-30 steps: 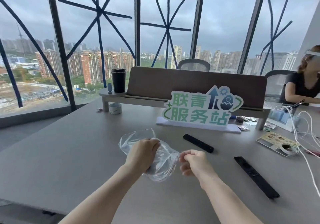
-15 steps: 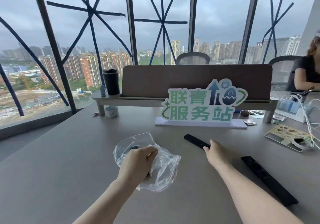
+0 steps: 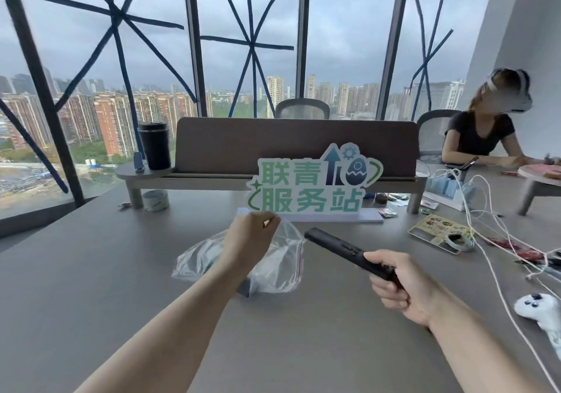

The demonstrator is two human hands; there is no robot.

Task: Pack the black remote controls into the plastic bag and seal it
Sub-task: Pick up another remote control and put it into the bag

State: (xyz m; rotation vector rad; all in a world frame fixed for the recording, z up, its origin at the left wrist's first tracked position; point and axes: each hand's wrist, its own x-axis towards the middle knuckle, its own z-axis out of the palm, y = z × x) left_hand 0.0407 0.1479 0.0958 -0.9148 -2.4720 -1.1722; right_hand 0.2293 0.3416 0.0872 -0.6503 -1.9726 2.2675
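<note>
Pinching the top edge of the clear plastic bag (image 3: 273, 259), the left hand (image 3: 249, 241) lifts its mouth open above the middle of the grey table (image 3: 91, 286). Just right, the right hand (image 3: 397, 283) has fingers clamped around one black remote control (image 3: 340, 250), its tip angled toward the bag's opening.

remote's (image 3: 340, 247) rear inside right hand (image 3: 397, 283)

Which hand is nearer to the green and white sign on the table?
The left hand. It holds up the plastic bag just below the front of the sign. The right hand is lower and to the right, closer to the person, holding the black remote.
</note>
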